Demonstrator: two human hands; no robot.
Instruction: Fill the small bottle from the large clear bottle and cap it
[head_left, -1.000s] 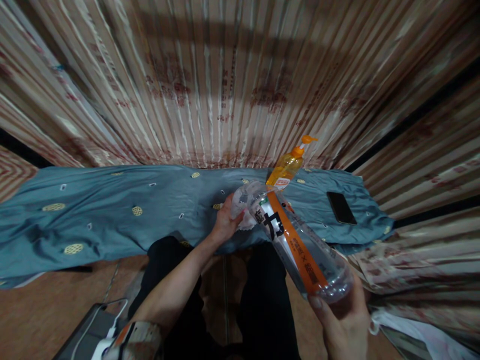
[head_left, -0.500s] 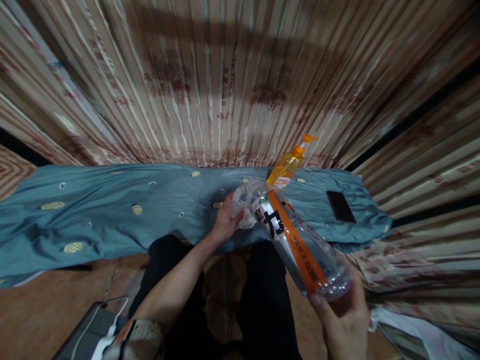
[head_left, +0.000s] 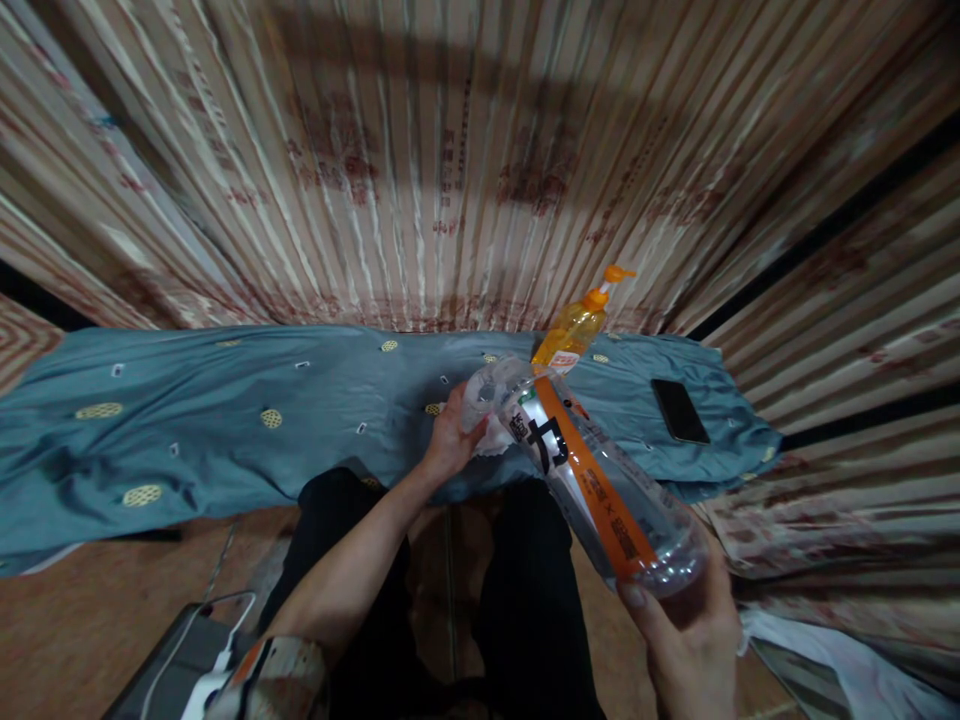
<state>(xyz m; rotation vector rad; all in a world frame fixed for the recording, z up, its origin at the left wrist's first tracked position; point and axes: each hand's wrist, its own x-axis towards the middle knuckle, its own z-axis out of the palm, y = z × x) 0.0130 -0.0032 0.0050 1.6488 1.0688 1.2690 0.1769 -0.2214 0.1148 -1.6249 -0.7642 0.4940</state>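
Note:
My right hand [head_left: 686,620] grips a large clear plastic bottle [head_left: 592,475] by its base. The bottle lies tilted, with its orange, white and black label up and its neck end towards my left hand [head_left: 450,440]. My left fingers are closed round a clear, thin-walled piece that looks like a plastic cup [head_left: 478,395], at the bottle's mouth end; where the two meet is hard to make out. Beneath them a crumpled white tissue [head_left: 493,438] shows in part. Just beyond stands an orange pump bottle [head_left: 574,330] with yellow liquid.
A black phone [head_left: 679,411] lies to the right on the blue-green patterned cloth [head_left: 217,400]. Pleated curtains [head_left: 420,180] hang behind and at the right. At lower left is a white plug with a cable [head_left: 223,660]; at lower right, a white plastic bag [head_left: 832,650].
Both hands keep their hold, and the bottle stays at nearly the same tilt. Only a slight shift of the whole view shows.

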